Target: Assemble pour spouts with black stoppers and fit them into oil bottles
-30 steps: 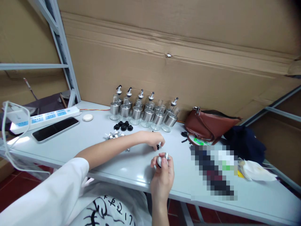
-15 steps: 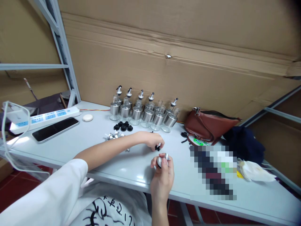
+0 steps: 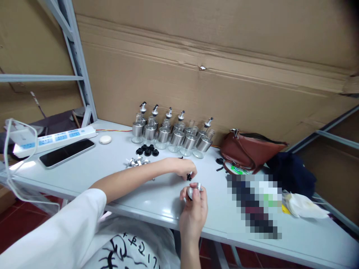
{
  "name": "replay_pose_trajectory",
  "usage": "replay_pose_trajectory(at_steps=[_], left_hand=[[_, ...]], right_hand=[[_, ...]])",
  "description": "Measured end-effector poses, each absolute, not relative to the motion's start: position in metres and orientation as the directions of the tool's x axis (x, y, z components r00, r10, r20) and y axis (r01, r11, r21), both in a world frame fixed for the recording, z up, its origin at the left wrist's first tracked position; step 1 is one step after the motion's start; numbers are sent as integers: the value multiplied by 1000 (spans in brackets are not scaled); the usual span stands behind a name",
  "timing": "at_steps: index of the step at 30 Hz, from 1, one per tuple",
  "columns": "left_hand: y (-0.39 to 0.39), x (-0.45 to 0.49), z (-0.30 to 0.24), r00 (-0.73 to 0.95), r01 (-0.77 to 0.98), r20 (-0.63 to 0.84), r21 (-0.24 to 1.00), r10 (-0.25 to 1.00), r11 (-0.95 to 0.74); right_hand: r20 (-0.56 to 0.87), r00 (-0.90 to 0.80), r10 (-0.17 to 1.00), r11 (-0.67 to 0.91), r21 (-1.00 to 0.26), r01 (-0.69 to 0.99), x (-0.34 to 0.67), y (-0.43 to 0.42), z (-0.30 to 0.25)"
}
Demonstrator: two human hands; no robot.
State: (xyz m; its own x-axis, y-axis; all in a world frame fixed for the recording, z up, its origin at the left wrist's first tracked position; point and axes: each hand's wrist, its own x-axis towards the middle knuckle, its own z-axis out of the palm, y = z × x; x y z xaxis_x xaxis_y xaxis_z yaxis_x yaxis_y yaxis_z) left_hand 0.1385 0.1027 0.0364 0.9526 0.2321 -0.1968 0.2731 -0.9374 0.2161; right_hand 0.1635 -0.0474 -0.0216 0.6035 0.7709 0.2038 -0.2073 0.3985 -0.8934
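Observation:
My right hand (image 3: 194,207) is closed around a silver metal pourer spout (image 3: 190,192), held just above the table's front part. Just beyond it, my left hand (image 3: 185,169) reaches down to the table, its fingers bent together at some small black plastic parts (image 3: 189,176). The fingertips partly cover these parts. Several black rubber stoppers (image 3: 147,150) lie to the left, with a heap of silver pourer spouts (image 3: 137,161) in front, partly behind my left forearm. Glass bottles with metal sleeves (image 3: 177,138) stand in two rows; several at the back carry pourers.
On the left of the table (image 3: 165,203) are a power strip (image 3: 56,140), a phone (image 3: 67,153) and a white round case (image 3: 105,139). To the right lie a brown bag (image 3: 249,149), dark cloth (image 3: 293,173) and a white pouch (image 3: 305,205). Cardboard (image 3: 210,48) walls the back.
My left fingers have shifted slightly at the small black parts. My right hand keeps the pourer spout in the same place, and the view has moved a little.

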Motion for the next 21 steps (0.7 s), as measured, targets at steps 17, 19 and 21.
replay_pose_trajectory(at_steps=[17, 19, 21], left_hand=[[101, 135, 37, 962, 226, -195, 184, 190, -957], [100, 129, 40, 962, 250, -166, 196, 219, -948], [96, 119, 43, 960, 280, -98, 244, 263, -929]], right_hand=[[202, 603, 772, 398, -893, -211, 163, -47, -20], [215, 601, 769, 407, -891, -202, 164, -47, -22], [229, 605, 763, 416, -890, -187, 165, -45, -25]])
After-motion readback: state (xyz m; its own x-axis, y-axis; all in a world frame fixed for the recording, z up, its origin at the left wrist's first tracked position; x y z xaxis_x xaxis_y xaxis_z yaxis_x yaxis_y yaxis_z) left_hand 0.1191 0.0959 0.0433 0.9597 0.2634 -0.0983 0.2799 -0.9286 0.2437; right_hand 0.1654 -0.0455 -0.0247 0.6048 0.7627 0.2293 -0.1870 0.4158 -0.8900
